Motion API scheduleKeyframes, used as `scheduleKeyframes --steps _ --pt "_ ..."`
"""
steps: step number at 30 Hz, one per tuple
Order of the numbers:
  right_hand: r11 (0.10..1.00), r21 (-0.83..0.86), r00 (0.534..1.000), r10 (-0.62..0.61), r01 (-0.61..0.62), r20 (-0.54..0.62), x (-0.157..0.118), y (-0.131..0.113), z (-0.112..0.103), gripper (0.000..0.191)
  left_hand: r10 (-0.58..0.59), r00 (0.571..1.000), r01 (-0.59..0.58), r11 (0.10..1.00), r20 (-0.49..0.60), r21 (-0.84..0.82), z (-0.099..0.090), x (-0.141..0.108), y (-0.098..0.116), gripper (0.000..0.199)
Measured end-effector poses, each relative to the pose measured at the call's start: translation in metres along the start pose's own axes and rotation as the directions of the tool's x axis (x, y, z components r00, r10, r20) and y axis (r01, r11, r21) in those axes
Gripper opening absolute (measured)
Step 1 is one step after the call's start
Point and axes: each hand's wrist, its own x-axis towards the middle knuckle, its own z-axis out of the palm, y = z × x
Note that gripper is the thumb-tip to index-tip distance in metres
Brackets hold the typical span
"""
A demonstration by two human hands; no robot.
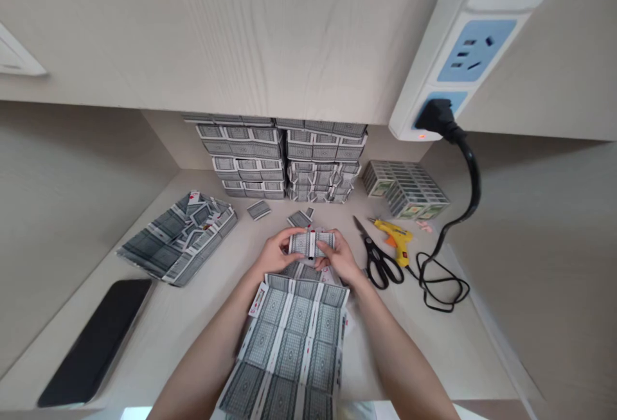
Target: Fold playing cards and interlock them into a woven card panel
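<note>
Between my two hands is a small piece made of grey-backed playing cards (299, 244), with a white strip down its middle. My left hand (276, 254) grips its left end, fingers closed round it. At the right end, my right hand (343, 259) pinches it, the thumb pressed on the card faces. Below the hands, between the forearms, lies a large panel of joined playing cards (289, 343) with turned-up edges. More cards lie partly hidden under the hands. Just beyond them are loose playing cards (299, 218), and another card (259, 210) sits farther left.
Black scissors (376, 261) and a yellow glue gun (396, 237) lie right. A folded card tray (168, 246) and a black flat device (96, 343) are left. Card blocks (255, 166) stack at the back beside a boxed stack (409, 189). A power strip (434, 67) hangs above.
</note>
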Motion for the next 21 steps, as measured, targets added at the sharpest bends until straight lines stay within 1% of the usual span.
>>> scheduleKeyframes --steps 9,15,21 --pt "1.0 0.029 1.0 0.001 0.0 -0.023 0.0002 0.0009 -0.0008 0.037 0.017 0.999 -0.017 1.0 -0.029 -0.013 -0.0021 0.0003 -0.0019 0.057" --pt "0.999 0.048 0.999 0.013 -0.016 0.047 0.001 0.0029 -0.0029 0.038 0.009 1.0 -0.009 1.0 -0.01 -0.018 -0.0021 0.0006 -0.0027 0.058" --pt "0.999 0.046 0.998 0.014 -0.017 0.063 0.003 0.0054 -0.004 0.038 -0.012 1.0 0.012 1.0 0.001 -0.002 -0.0011 0.0007 -0.001 0.06"
